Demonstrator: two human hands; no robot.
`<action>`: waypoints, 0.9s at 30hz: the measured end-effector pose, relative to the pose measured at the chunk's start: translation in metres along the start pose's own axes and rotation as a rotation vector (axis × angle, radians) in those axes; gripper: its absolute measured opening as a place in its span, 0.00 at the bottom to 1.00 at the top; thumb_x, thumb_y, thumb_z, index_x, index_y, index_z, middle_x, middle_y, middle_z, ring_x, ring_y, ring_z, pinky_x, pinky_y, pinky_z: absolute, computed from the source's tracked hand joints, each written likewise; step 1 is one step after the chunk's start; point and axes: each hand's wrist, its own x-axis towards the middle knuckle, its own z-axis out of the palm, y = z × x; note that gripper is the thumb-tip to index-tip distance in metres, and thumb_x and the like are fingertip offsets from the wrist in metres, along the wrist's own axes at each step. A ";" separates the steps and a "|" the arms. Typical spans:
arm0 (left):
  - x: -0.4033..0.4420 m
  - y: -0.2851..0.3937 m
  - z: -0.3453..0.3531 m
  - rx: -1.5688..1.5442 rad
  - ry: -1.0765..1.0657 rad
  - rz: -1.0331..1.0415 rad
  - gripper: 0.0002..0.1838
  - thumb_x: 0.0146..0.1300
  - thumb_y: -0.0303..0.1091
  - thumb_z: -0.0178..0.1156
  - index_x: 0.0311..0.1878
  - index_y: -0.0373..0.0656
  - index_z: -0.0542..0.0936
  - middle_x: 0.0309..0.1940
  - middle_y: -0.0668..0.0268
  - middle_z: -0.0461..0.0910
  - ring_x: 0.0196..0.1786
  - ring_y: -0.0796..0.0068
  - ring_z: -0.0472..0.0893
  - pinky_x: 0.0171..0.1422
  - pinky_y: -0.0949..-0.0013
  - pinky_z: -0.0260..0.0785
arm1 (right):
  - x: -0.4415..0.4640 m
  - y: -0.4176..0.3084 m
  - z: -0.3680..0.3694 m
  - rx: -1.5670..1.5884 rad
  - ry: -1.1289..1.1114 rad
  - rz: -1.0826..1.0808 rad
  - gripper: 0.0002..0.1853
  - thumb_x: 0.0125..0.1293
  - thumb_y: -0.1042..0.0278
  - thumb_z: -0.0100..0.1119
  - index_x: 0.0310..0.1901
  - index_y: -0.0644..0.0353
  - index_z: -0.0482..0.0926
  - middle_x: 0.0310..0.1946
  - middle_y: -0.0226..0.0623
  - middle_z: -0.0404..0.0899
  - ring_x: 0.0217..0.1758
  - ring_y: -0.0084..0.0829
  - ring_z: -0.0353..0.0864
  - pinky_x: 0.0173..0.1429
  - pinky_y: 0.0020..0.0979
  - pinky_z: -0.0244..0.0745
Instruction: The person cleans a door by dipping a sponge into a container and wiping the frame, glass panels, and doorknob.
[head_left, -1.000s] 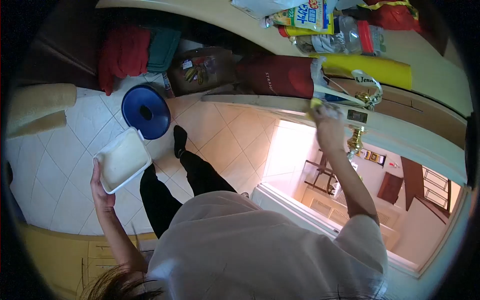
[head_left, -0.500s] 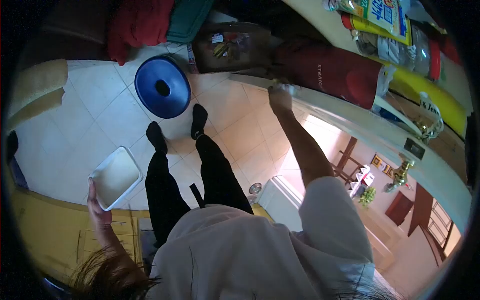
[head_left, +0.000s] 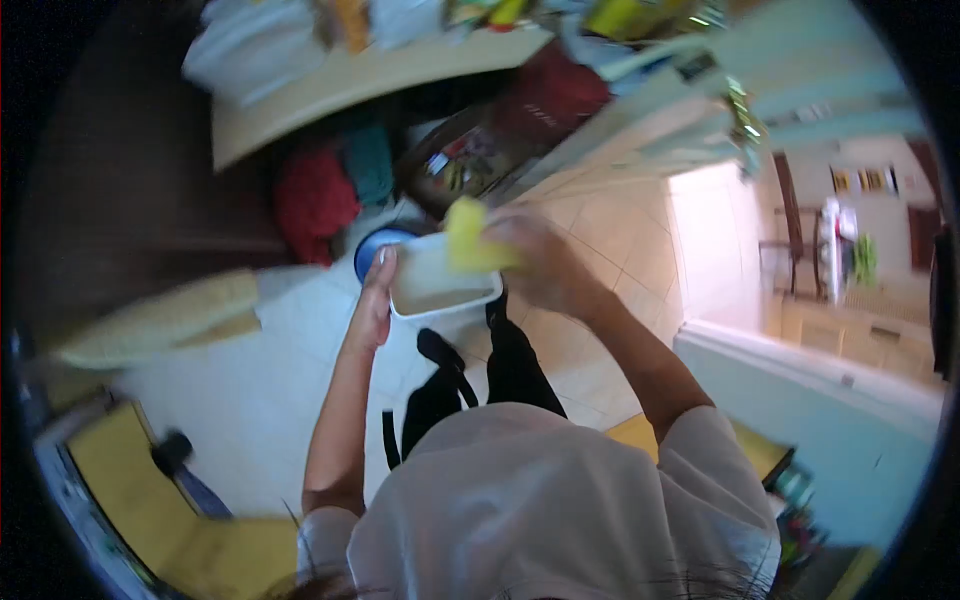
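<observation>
In my left hand (head_left: 375, 300) is a white rectangular tub (head_left: 450, 306), gripped by its left side with the thumb on the rim. It is tilted so that its pale inside shows. My right hand (head_left: 535, 262), smeared by motion, is closed on a flat yellow cloth-like piece (head_left: 470, 238) over the tub's right rear edge. The blur hides whether the yellow piece touches the tub and exactly what it is. Behind the tub, partly covered by it, a round blue bin (head_left: 372, 256) stands on the floor.
A cardboard box (head_left: 480, 165) of packets lies below a cream shelf edge (head_left: 370, 72), near a dark red bag (head_left: 550, 95). Red cloth (head_left: 318, 205) hangs at the left of it. To the right, a pale door (head_left: 640, 135) stands by a bright doorway. Yellow cabinets (head_left: 130, 470) line the lower left.
My left hand has brought the tub from the lower left to in front of my body. My right hand has come back from beside the door to the tub, with the yellow piece now visible in it.
</observation>
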 end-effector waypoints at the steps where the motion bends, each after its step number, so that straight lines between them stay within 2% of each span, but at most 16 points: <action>1: 0.004 -0.002 0.008 0.031 -0.071 -0.025 0.38 0.62 0.57 0.47 0.66 0.38 0.55 0.64 0.63 0.58 0.66 0.70 0.56 0.69 0.68 0.43 | -0.006 -0.012 -0.003 0.065 -0.050 0.012 0.23 0.44 0.81 0.55 0.46 0.58 0.70 0.44 0.42 0.69 0.51 0.45 0.68 0.56 0.41 0.64; 2: 0.012 -0.001 0.017 0.069 -0.137 -0.047 0.39 0.62 0.58 0.47 0.66 0.38 0.54 0.65 0.63 0.57 0.67 0.70 0.55 0.70 0.68 0.42 | -0.011 -0.017 -0.007 0.134 -0.094 0.015 0.22 0.44 0.81 0.56 0.45 0.56 0.71 0.46 0.42 0.68 0.54 0.45 0.66 0.57 0.43 0.63; 3: 0.014 0.002 0.029 -0.018 -0.129 -0.083 0.29 0.63 0.56 0.46 0.58 0.44 0.68 0.55 0.64 0.70 0.58 0.70 0.69 0.62 0.67 0.59 | -0.016 -0.020 -0.010 0.104 -0.012 0.032 0.22 0.44 0.81 0.56 0.45 0.56 0.71 0.46 0.42 0.68 0.54 0.45 0.66 0.57 0.43 0.63; 4: 0.010 0.012 0.044 -0.041 -0.247 -0.184 0.33 0.63 0.56 0.46 0.62 0.39 0.61 0.60 0.64 0.64 0.63 0.71 0.62 0.67 0.69 0.51 | -0.022 -0.021 -0.009 0.017 -0.131 0.058 0.19 0.47 0.78 0.55 0.45 0.56 0.72 0.47 0.42 0.68 0.54 0.45 0.66 0.56 0.43 0.63; 5: 0.008 0.016 0.056 -0.013 -0.268 -0.187 0.30 0.64 0.55 0.46 0.59 0.42 0.65 0.56 0.64 0.68 0.58 0.70 0.67 0.63 0.67 0.57 | -0.029 -0.017 -0.009 -0.066 -0.261 0.088 0.16 0.50 0.76 0.54 0.44 0.55 0.73 0.48 0.42 0.67 0.55 0.45 0.67 0.55 0.42 0.64; 6: 0.006 0.017 0.064 0.010 -0.282 -0.192 0.27 0.64 0.55 0.46 0.56 0.44 0.68 0.52 0.65 0.73 0.53 0.70 0.73 0.59 0.66 0.63 | -0.037 -0.011 -0.009 -0.078 -0.201 0.105 0.16 0.50 0.76 0.54 0.44 0.55 0.73 0.48 0.42 0.67 0.55 0.45 0.67 0.55 0.42 0.64; 8: 0.013 0.004 0.065 0.197 -0.220 -0.096 0.27 0.64 0.52 0.48 0.57 0.41 0.67 0.53 0.66 0.71 0.56 0.74 0.68 0.62 0.70 0.56 | -0.053 -0.007 -0.004 -0.173 -0.334 0.162 0.15 0.54 0.71 0.51 0.45 0.54 0.75 0.47 0.44 0.68 0.55 0.45 0.67 0.54 0.43 0.63; 9: -0.002 0.015 0.087 0.296 -0.335 -0.009 0.24 0.64 0.50 0.49 0.55 0.43 0.68 0.50 0.67 0.71 0.54 0.75 0.69 0.60 0.71 0.58 | -0.064 -0.009 -0.008 -0.192 -0.136 0.074 0.13 0.52 0.68 0.50 0.37 0.64 0.78 0.37 0.46 0.74 0.45 0.45 0.75 0.50 0.42 0.69; 10: -0.018 0.025 0.112 0.389 -0.296 -0.012 0.21 0.64 0.49 0.49 0.53 0.44 0.68 0.49 0.67 0.71 0.52 0.76 0.69 0.59 0.72 0.58 | -0.073 -0.010 -0.013 -0.189 -0.091 0.081 0.13 0.52 0.68 0.50 0.37 0.64 0.78 0.37 0.46 0.74 0.45 0.45 0.75 0.50 0.42 0.69; 12: -0.012 0.013 0.127 0.425 -0.327 -0.041 0.21 0.65 0.50 0.48 0.53 0.44 0.68 0.48 0.66 0.71 0.52 0.76 0.69 0.59 0.72 0.58 | -0.083 -0.019 -0.030 -0.185 -0.147 0.331 0.12 0.52 0.68 0.50 0.33 0.63 0.80 0.35 0.45 0.76 0.45 0.45 0.75 0.48 0.42 0.70; 13: 0.005 0.002 0.122 0.432 -0.443 -0.047 0.22 0.65 0.51 0.47 0.53 0.45 0.68 0.48 0.65 0.71 0.52 0.75 0.69 0.58 0.71 0.59 | -0.086 -0.022 -0.047 -0.310 -0.302 0.254 0.10 0.52 0.70 0.53 0.35 0.54 0.82 0.42 0.45 0.73 0.51 0.45 0.71 0.53 0.41 0.68; 14: 0.006 0.006 0.133 0.474 -0.449 -0.050 0.22 0.65 0.51 0.47 0.53 0.45 0.68 0.48 0.65 0.71 0.52 0.75 0.69 0.58 0.71 0.59 | -0.090 -0.015 -0.057 -0.297 -0.264 0.265 0.10 0.52 0.70 0.53 0.35 0.54 0.82 0.42 0.45 0.73 0.51 0.45 0.71 0.53 0.41 0.68; 17: 0.003 0.008 0.163 0.330 -0.401 -0.156 0.21 0.66 0.51 0.45 0.52 0.45 0.68 0.46 0.65 0.72 0.51 0.74 0.71 0.57 0.69 0.62 | -0.108 0.003 -0.076 -0.148 -0.179 0.206 0.13 0.46 0.72 0.58 0.37 0.52 0.81 0.41 0.41 0.72 0.52 0.41 0.69 0.52 0.40 0.64; 22: 0.019 0.008 0.189 0.536 -0.459 -0.155 0.20 0.66 0.50 0.44 0.50 0.44 0.69 0.44 0.66 0.72 0.50 0.75 0.70 0.57 0.70 0.61 | -0.132 0.014 -0.071 -0.140 -0.188 0.360 0.21 0.46 0.71 0.60 0.46 0.48 0.74 0.44 0.37 0.68 0.53 0.37 0.68 0.49 0.41 0.59; 25: 0.018 0.013 0.212 0.752 -0.569 -0.146 0.21 0.66 0.52 0.44 0.49 0.44 0.70 0.44 0.66 0.72 0.49 0.76 0.70 0.56 0.72 0.59 | -0.148 0.029 -0.079 -0.032 -0.097 0.367 0.23 0.45 0.70 0.61 0.47 0.48 0.72 0.42 0.39 0.68 0.50 0.39 0.69 0.49 0.41 0.62; 27: 0.028 0.010 0.217 0.781 -0.577 -0.163 0.22 0.66 0.52 0.44 0.50 0.44 0.70 0.44 0.66 0.73 0.49 0.76 0.70 0.56 0.72 0.59 | -0.159 0.053 -0.077 0.376 0.064 0.318 0.24 0.43 0.71 0.63 0.46 0.48 0.71 0.41 0.41 0.70 0.49 0.42 0.70 0.49 0.43 0.65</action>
